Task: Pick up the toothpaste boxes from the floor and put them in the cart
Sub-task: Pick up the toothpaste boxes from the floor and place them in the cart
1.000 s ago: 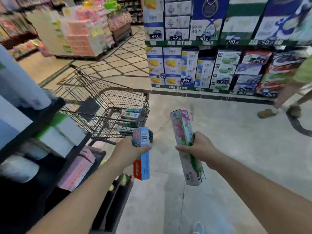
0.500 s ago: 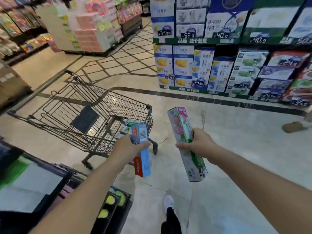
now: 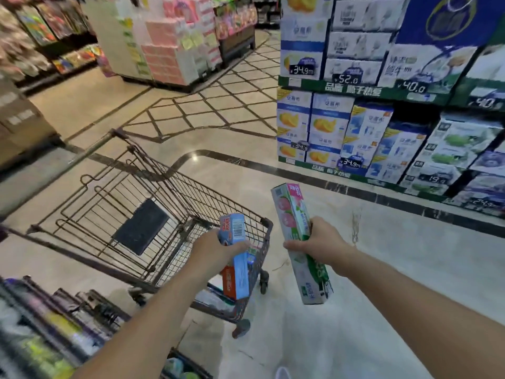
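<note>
My left hand (image 3: 216,248) grips a blue and orange toothpaste box (image 3: 237,272), held upright over the near corner of the wire shopping cart (image 3: 153,187). My right hand (image 3: 318,246) holds a longer white, pink and green toothpaste box (image 3: 293,214) upright, just right of the cart and above the floor. Through the cart's mesh, below my left hand, a few more boxes show faintly inside the basket. A dark flap (image 3: 140,227) lies in the cart's child seat.
Shelves of stacked product cartons (image 3: 382,132) line the right side behind a dark floor border. A low shelf (image 3: 54,337) runs along the bottom left. A pink display stack (image 3: 169,50) stands far ahead. Open tiled floor (image 3: 382,310) lies to the right of the cart.
The view has come closer to the cart, which now lies under my left hand. Both hands keep their boxes; the blue box has moved over the cart's corner.
</note>
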Demonstrator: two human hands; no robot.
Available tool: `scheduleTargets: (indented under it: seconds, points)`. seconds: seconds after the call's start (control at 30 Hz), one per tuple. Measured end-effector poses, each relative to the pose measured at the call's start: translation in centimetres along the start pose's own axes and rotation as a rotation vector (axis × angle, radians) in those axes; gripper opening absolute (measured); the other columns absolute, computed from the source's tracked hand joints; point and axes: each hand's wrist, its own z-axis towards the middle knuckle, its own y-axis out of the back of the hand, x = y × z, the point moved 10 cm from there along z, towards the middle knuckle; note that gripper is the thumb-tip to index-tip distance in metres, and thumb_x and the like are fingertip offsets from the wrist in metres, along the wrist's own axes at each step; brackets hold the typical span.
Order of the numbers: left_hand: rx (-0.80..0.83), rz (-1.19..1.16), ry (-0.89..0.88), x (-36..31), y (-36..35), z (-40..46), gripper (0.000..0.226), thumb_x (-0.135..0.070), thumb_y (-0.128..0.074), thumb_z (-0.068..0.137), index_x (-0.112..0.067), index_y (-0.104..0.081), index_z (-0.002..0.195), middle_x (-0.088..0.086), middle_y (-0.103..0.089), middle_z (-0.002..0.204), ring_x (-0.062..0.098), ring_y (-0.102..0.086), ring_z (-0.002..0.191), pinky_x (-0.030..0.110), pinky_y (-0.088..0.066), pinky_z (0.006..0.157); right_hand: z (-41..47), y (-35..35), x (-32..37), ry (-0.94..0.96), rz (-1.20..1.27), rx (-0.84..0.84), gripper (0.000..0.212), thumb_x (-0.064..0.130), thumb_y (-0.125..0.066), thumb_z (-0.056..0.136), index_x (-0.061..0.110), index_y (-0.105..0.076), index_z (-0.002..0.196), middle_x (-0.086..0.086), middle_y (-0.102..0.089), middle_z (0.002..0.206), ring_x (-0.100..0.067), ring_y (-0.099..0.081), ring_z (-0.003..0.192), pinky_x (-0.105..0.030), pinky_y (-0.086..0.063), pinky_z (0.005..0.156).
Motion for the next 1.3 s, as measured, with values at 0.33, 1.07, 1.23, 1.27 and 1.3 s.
scheduleTargets:
  seconds: [0.33, 1.07, 1.23, 1.27, 1.3]
  points:
    - [-0.174, -0.105, 0.177, 4.2, 6.8, 7.8, 0.034, -0.051, -0.077, 0.080, -0.028, -0.062, 0.100, 0.003, -0.067, 0.103, 0.020, -0.068, 0.089, 0.043, -0.058, 0.076, 13.7, -9.7, 9.3, 0.095, -0.168, 0.295, 0.054, 0.037, -0.087, 0.070, 0.015, -0.049, 0.102, -0.006, -0.065, 0.097, -0.021, -0.066, 0.084, -0.039, -0.059, 0.072]
    - [-0.302, -0.344, 0.918, 31.5, -6.3, 18.6, 0.039, -0.037, -0.069, 0.087, -0.019, -0.041, 0.066, 0.001, -0.026, 0.054, 0.017, -0.026, 0.044, 0.030, -0.024, 0.051, 33.4, -33.5, -0.2, 0.076, -0.610, 0.639, 0.037, 0.009, -0.081, 0.076, 0.013, -0.048, 0.092, -0.002, -0.059, 0.084, -0.007, -0.058, 0.066, -0.013, -0.047, 0.045]
    - [-0.260, -0.199, 0.914, 34.5, -8.7, 20.6, 0.055, -0.056, -0.065, 0.087, -0.001, -0.054, 0.086, 0.008, -0.054, 0.079, 0.026, -0.063, 0.085, 0.035, -0.045, 0.061, 33.8, -35.5, -3.6, 0.087, -0.705, 0.637, 0.037, 0.018, -0.085, 0.072, 0.012, -0.055, 0.092, -0.006, -0.066, 0.081, -0.016, -0.065, 0.065, -0.029, -0.056, 0.050]
    - [-0.245, -0.175, 0.897, 34.7, -8.9, 21.0, 0.058, -0.058, -0.062, 0.088, -0.002, -0.050, 0.080, 0.001, -0.046, 0.076, 0.022, -0.061, 0.085, 0.031, -0.042, 0.061, 33.7, -35.6, -3.6, 0.104, -0.708, 0.625, 0.043, 0.023, -0.087, 0.070, 0.013, -0.052, 0.093, -0.005, -0.064, 0.081, -0.016, -0.064, 0.065, -0.029, -0.051, 0.046]
    - [-0.238, -0.168, 0.892, 34.7, -9.1, 21.1, 0.055, -0.057, -0.061, 0.090, -0.005, -0.050, 0.077, -0.003, -0.040, 0.073, 0.018, -0.055, 0.074, 0.028, -0.038, 0.059, 33.6, -35.7, -3.5, 0.120, -0.722, 0.621, 0.050, 0.028, -0.089, 0.068, 0.015, -0.049, 0.093, -0.003, -0.062, 0.082, -0.016, -0.063, 0.067, -0.027, -0.046, 0.045]
